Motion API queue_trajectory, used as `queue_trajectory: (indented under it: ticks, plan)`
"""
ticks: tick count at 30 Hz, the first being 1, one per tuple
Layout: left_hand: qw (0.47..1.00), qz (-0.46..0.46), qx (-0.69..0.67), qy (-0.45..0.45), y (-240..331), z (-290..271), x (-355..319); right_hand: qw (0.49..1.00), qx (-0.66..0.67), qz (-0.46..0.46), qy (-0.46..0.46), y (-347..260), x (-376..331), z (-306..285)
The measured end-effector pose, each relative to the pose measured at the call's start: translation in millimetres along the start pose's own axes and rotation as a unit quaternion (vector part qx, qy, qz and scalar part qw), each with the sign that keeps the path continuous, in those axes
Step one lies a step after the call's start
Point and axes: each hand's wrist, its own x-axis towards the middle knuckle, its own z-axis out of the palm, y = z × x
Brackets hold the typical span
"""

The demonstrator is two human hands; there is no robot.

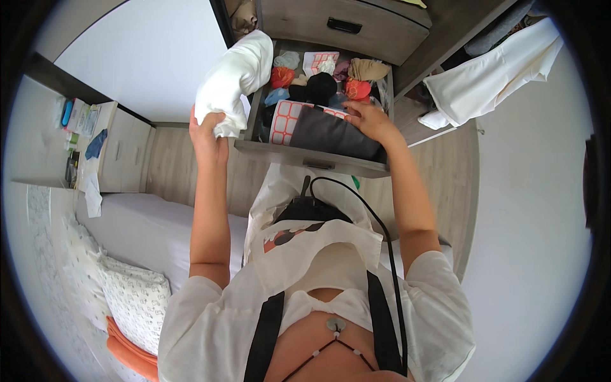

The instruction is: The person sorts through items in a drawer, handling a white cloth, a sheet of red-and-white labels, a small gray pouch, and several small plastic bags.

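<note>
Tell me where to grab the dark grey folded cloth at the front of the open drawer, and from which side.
Grip the dark grey folded cloth along its upper edge, coming from above. It stands packed against the drawer's front wall, beside a red-and-white patterned piece, so only that edge looks free. The right hand already rests there; the left hand holds a white garment.

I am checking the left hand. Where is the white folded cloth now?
In the head view, the white folded cloth is upper centre-left, held up by the left hand beside the open drawer's left edge.
</note>
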Motion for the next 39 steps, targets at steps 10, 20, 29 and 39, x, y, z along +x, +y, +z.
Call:
queue_trajectory:
  ticks: [10,20,29,39]
  plan:
    - [0.995,-0.075,0.037,-0.062,-10,13,1,0.974,0.026,-0.034,0.222,-19,-6,-9]
    - [0.997,-0.070,-0.011,0.034,-22,-7,6,0.940,-0.243,-0.123,0.208,7,126,11]
    - [0.997,-0.071,-0.004,0.027,-25,2,14,0.930,-0.366,0.004,0.018,0,155,18]
    - [0.997,-0.065,-0.020,0.047,-24,7,9,0.884,-0.279,-0.162,0.338,-58,33,-43]
